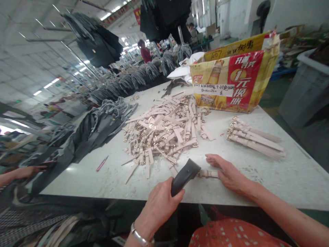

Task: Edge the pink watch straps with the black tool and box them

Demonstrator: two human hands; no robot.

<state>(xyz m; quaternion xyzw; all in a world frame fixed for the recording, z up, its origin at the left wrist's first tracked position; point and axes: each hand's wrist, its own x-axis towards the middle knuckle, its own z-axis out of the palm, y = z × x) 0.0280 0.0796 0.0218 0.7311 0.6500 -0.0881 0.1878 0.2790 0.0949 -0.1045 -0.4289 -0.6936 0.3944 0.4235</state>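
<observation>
My left hand (163, 202) is closed around a black electric hair clipper (185, 175), its head pointing up and to the right. Just past that head lies a short pale pink buckle strap (209, 174), buckle end by the clipper. My right hand (232, 175) has hold of the strap's other end, which its fingers partly cover. Beyond both hands spreads a large heap of similar buckle straps (164, 125) with gold-coloured buckles. To the right, a neat stack of straps (254, 137) lies with its buckles lined up on the left.
A yellow and red cardboard box (231, 82) stands at the back of the white table (290, 181). A small pink tool (102, 163) lies left of the heap. Dark fabric pieces (95, 133) cover the left side, where another person's hand (31, 171) reaches in. A grey bin (303, 89) is at right.
</observation>
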